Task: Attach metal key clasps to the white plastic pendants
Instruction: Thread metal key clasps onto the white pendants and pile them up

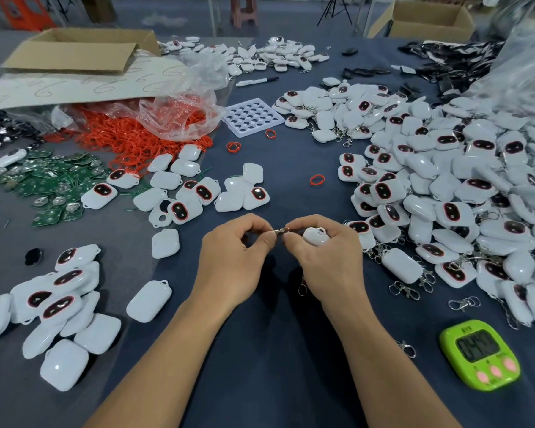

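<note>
Two hands meet above a dark blue table, fingertips almost touching. The left hand pinches a small metal clasp between thumb and forefinger. The right hand cradles a white pendant in its curled fingers while its thumb and forefinger nip the other end of the same clasp. The clasp sits just beside the pendant's loop; whether it is hooked on cannot be told. A second clasp dangles below the right hand. To the right lies a large heap of pendants, many with clasps, and loose clasps lie near a green timer. At left are a smaller group of pendants, green circuit boards and a heap of red rings. A white tray sits beyond.
</note>
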Available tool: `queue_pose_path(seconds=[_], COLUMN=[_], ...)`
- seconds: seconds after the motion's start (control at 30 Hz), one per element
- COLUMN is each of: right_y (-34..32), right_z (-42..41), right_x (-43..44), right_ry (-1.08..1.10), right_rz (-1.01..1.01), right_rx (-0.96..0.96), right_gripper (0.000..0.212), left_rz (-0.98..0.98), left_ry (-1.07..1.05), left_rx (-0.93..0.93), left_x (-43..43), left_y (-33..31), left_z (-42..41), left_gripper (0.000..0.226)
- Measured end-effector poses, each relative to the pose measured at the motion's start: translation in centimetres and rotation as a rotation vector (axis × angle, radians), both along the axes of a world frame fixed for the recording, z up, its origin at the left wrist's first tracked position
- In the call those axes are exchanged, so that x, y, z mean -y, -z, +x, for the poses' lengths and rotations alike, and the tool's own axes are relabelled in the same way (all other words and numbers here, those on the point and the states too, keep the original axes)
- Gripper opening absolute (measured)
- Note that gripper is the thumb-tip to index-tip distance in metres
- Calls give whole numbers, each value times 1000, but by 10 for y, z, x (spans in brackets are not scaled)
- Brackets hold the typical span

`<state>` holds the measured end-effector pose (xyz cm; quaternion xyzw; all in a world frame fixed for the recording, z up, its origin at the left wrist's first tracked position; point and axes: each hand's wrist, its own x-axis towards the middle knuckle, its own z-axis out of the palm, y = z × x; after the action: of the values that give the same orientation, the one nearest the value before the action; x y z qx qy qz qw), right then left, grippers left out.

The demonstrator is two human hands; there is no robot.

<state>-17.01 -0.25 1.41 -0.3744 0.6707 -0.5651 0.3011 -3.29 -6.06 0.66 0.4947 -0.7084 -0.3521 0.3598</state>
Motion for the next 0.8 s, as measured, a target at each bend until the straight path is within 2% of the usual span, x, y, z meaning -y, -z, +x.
queue_pose_path(seconds=[0.33, 0.43, 0.53, 0.63, 0.7, 0.8], right_y=[6, 6, 5, 4, 3, 2], right_z=[-1, -3, -4, -3, -1, 2], right_x=[3, 5, 5, 5, 4, 5], right_ry=[99, 133, 118, 66, 10, -30], right_rz=[44, 13, -25, -50, -54, -48], right_rx=[69, 150, 189, 189, 166, 129], right_gripper=[16, 18, 19, 21, 23, 23], left_rz=[-75, -165, -122, -71, -48, -21], left_ry=[-80, 33, 143, 84, 66, 55], left_rx=[19, 146, 243, 126, 14, -47], left_x=[-3, 2, 3, 0, -1, -1], left_y=[-2, 0, 3, 2, 0, -1], left_z=[-1, 0, -1, -2, -1, 1], left_gripper=[20, 22, 20, 31, 33, 33])
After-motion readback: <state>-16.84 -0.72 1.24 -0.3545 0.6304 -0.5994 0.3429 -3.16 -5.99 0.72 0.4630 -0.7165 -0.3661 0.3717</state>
